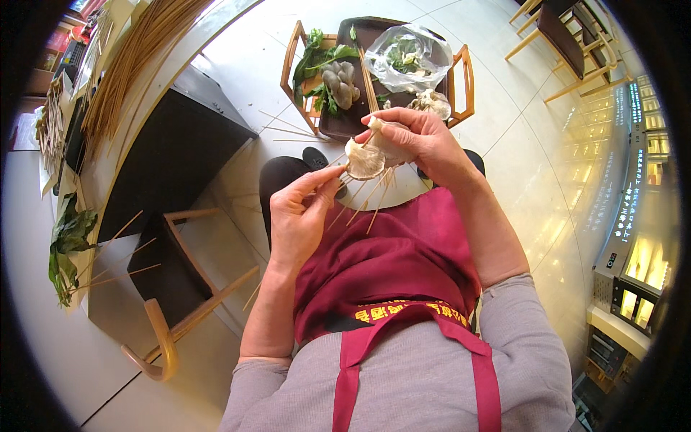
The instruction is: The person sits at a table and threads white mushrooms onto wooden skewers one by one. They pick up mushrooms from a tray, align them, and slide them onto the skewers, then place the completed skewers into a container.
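Above my lap, a torn, pale oyster mushroom piece [364, 160] is between my two hands, with a thin bamboo skewer [368, 137] passing by its top. My left hand [302, 209] is closed in a pinch at the piece's left edge, seemingly on the skewer's end, though the fingertips hide most of it. In the fingers of my right hand [430, 140] is another oyster mushroom piece [393, 141], gripped from above and partly covered. Several loose bamboo skewers [376, 205] fan out beneath the hands, over my dark red apron [389, 252].
Ahead stands a dark-topped stool [342, 122] bearing grey oyster mushrooms [340, 84], leafy greens [311, 65] and a clear plastic bag [410, 61]. At left are a counter with a skewer bundle [137, 65] and a wooden chair [183, 288]. More chairs [561, 39] stand far right.
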